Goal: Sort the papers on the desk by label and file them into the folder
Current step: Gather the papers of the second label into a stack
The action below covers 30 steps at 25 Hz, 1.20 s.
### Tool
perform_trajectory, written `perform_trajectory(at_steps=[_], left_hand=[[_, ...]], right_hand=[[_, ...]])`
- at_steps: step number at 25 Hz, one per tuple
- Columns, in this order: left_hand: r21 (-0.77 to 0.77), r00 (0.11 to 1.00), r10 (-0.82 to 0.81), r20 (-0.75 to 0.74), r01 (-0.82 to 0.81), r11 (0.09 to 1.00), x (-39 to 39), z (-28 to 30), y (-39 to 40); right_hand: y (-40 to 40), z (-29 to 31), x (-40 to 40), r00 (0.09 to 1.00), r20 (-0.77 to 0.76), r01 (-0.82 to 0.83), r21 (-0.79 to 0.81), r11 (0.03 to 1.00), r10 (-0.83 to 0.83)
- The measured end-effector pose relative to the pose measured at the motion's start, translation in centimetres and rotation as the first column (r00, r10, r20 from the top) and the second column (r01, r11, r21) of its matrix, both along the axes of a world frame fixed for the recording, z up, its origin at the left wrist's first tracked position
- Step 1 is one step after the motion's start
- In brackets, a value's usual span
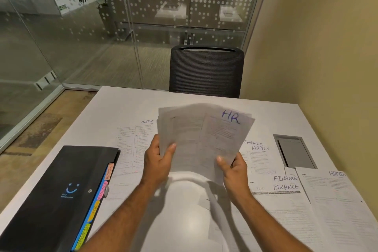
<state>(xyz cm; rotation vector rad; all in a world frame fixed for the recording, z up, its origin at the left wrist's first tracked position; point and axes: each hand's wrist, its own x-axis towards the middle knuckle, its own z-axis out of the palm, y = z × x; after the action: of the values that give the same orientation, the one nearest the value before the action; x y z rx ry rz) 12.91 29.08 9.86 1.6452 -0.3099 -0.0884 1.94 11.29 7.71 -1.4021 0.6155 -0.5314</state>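
Both hands hold a fanned stack of papers (201,139) up over the white surface (184,221). L hand (158,160) grips the stack's left edge, thumb on front; R hand (233,169) pinches the lower right, front sheet marked HR. Black folder (55,198) w/ colored tabs lies closed at left. Loose ADMIN sheets (131,145) lie behind it, FINANCE sheets (286,194) at right, flat on the surface.

Left hand (158,157) and right hand (233,168) both pinch a fanned sheaf of papers (196,135) above the white desk (114,104), front sheet marked HR | black folder (59,194) with coloured tabs lies closed at left | sheets labelled FINANCE (286,182) and ADMIN spread at right | dark chair (206,71) opposite
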Motion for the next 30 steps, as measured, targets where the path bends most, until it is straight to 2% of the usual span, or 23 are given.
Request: perform_trajectory(at_steps=[4, 7, 10, 13, 15, 16, 17, 18, 19, 20, 21, 23, 26, 28, 30], left_hand=[[0.004, 0.999, 0.052, 0.015, -0.052, 0.999, 0.1, -1.5, 0.9], [0.033, 0.994, 0.044, -0.097, -0.041, 0.999, 0.5, -3.3, 1.3], [0.059, 0.981, 0.084, -0.173, -0.075, 0.995, 1.1, -4.3, 1.2], [0.051, 0.968, 0.201, -0.148, -0.195, 0.979, 1.5, -3.9, 1.5], [0.062, 0.955, 0.273, -0.119, -0.268, 0.961, 2.1, -3.5, 2.1], [0.075, 0.947, 0.300, -0.113, -0.293, 0.953, 2.4, -3.4, 2.5], [0.093, 0.939, 0.324, -0.116, -0.315, 0.945, 2.8, -3.5, 3.0], [0.114, 0.930, 0.345, -0.124, -0.332, 0.936, 3.0, -3.7, 3.5], [0.136, 0.922, 0.362, -0.137, -0.344, 0.929, 3.2, -4.0, 4.0], [0.152, 0.915, 0.374, -0.150, -0.353, 0.923, 3.3, -4.2, 4.5], [0.165, 0.908, 0.386, -0.162, -0.361, 0.918, 3.3, -4.6, 4.9], [0.173, 0.897, 0.402, -0.187, -0.373, 0.912, 3.3, -5.0, 5.4], [0.174, 0.892, 0.397, -0.217, -0.365, 0.915, 3.1, -5.4, 5.6], [0.188, 0.894, 0.395, -0.213, -0.359, 0.914, 3.1, -5.7, 5.7], [0.199, 0.893, 0.396, -0.215, -0.357, 0.913, 3.1, -5.9, 5.8]], right_hand=[[0.9, -1.7, 1.0, 0.996, -0.089, 0.005, -0.013, 1.000, -0.006], [1.6, -2.8, 1.0, 0.989, -0.134, -0.069, -0.018, 0.997, 0.066], [1.8, -3.6, 1.3, 0.981, -0.185, -0.064, -0.023, 0.998, 0.058], [1.5, -4.0, 0.6, 0.957, -0.291, -0.079, -0.203, 0.976, 0.017], [0.7, -5.7, -1.2, 0.857, -0.513, -0.193, -0.426, 0.884, -0.060], [0.4, -6.9, -2.3, 0.755, -0.647, -0.322, -0.504, 0.801, -0.104], [0.1, -8.2, -3.4, 0.619, -0.774, -0.474, -0.505, 0.721, -0.134], [0.1, -9.4, -4.3, 0.481, -0.866, -0.600, -0.440, 0.668, -0.139], [0.2, -10.2, -5.0, 0.373, -0.921, -0.688, -0.358, 0.631, -0.115], [0.4, -10.8, -5.4, 0.318, -0.945, -0.751, -0.298, 0.589, -0.072], [0.7, -11.1, -5.5, 0.304, -0.953, -0.808, -0.269, 0.525, -0.021], [1.3, -11.0, -5.0, 0.339, -0.934, -0.873, -0.267, 0.409, 0.114], [1.7, -10.5, -4.4, 0.442, -0.850, -0.872, -0.331, 0.360, 0.286], [1.7, -10.8, -4.8, 0.470, -0.850, -0.858, -0.376, 0.350, 0.240], [1.1, -11.3, -5.4, 0.415, -0.900, -0.874, -0.355, 0.331, 0.131]])
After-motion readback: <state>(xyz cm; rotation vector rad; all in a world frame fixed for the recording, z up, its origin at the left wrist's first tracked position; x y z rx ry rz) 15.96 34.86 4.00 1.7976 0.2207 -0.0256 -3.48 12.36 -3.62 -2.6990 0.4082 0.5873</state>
